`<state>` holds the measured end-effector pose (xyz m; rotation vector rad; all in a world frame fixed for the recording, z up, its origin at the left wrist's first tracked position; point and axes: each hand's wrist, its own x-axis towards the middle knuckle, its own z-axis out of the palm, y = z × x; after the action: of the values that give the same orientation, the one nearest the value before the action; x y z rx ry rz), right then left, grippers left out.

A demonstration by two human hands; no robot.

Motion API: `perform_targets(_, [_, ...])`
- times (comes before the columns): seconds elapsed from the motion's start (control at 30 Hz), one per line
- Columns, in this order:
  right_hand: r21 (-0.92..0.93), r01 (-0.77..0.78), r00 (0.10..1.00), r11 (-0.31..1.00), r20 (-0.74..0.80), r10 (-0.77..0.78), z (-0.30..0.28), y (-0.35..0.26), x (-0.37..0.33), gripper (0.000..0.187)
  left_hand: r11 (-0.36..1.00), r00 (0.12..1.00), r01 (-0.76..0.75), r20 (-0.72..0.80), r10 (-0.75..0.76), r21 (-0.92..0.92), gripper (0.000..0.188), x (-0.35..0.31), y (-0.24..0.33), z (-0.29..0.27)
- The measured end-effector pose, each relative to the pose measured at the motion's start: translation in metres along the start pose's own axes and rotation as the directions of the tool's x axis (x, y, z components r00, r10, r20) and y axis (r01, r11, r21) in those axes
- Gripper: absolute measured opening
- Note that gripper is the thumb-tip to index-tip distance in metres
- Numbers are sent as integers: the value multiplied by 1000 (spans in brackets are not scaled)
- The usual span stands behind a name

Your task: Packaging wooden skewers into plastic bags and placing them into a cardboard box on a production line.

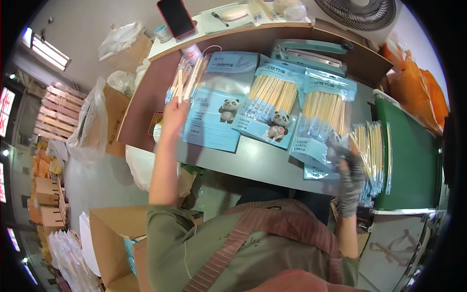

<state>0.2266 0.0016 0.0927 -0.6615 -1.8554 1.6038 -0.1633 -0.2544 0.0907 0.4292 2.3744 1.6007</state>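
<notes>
My bare left hand [176, 113] is closed around the lower ends of some pale chopsticks [181, 82] at the left side of the desk. Beside it lies a flat blue bag [210, 119] with a panda print. Two clear-and-blue bags filled with chopsticks, a middle one [272, 95] and a right one [325, 104], lie side by side. My right hand [349, 170], in a grey glove, is at the lower right corner of the right bag, its fingers blurred. Just right of that hand is a pile of individually wrapped chopsticks [372, 151].
A teal bag sealer [311, 56] stands behind the bags. On the raised back shelf are a phone [176, 18], a pen [220, 18] and a roll of tape [163, 33]. A fan [360, 10] is at the back right, a green surface [408, 155] at the right, and an open carton [116, 243] at lower left.
</notes>
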Motion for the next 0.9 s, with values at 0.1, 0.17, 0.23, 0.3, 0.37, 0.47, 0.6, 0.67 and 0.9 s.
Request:
perform_targets(0.1, [301, -262, 941, 917, 291, 173, 54, -9, -8, 56, 912, 951, 110, 310, 20, -396, 13, -108, 37, 83])
perform_targets(0.17, [402, -190, 945, 896, 322, 56, 84, 1, -8, 45, 921, 756, 283, 653, -41, -270, 17, -175, 41, 130])
perform_targets(0.23, [216, -259, 915, 942, 367, 168, 75, -3, -7, 32, 888, 485, 389, 874, 29, -245, 23, -214, 57, 151])
perform_targets(0.3, [302, -221, 975, 927, 57, 214, 51, 4, -31, 22, 960, 513, -54, 817, 263, -275, 27, -210, 59, 152])
perform_targets(0.37, [588, -172, 968, 790, -48, 247, 19, 2, -52, 22, 725, 529, -676, 600, 600, -129, 39, -202, 57, 148])
perform_targets(0.47, [334, -458, 874, 824, 338, 349, -1, 21, -107, 27, 350, 389, -921, 333, 859, 173, 36, -174, 79, 182])
perform_targets(0.6, [53, -267, 930, 962, 277, 243, -14, 47, -132, 35, 588, 501, -808, 486, 716, -35, 30, -122, 61, 234])
perform_targets(0.67, [76, -319, 922, 945, 256, 290, -20, 46, -133, 36, 669, 546, -735, 485, 683, -114, 29, -116, 70, 252])
perform_targets(0.9, [-231, -45, 998, 972, 32, 54, -42, 76, -62, 24, 191, 186, -982, 239, 953, 4, 26, -177, 98, 268])
